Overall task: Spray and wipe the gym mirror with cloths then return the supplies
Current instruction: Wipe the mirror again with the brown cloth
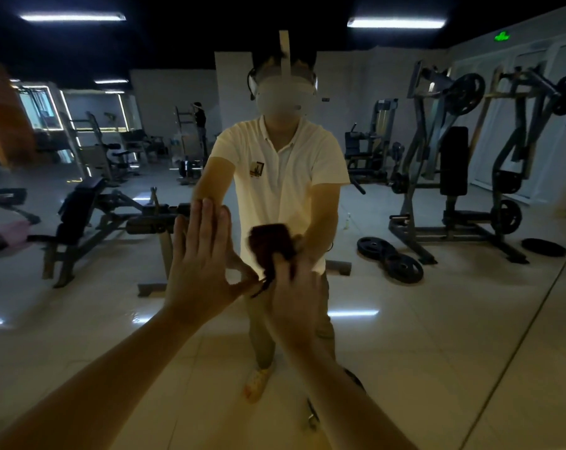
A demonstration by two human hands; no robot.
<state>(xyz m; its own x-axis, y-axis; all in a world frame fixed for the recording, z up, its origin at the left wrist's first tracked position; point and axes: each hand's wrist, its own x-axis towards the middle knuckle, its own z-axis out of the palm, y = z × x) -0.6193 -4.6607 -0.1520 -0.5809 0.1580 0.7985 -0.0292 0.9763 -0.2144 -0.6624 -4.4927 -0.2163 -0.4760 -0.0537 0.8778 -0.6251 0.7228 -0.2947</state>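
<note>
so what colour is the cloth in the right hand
Dark brown. The cloth shows, somewhat blurred, in the head view, held by the right hand.

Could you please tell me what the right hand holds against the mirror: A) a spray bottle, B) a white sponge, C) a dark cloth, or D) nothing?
C: the right hand grips a dark brown cloth pressed to the mirror.
</note>
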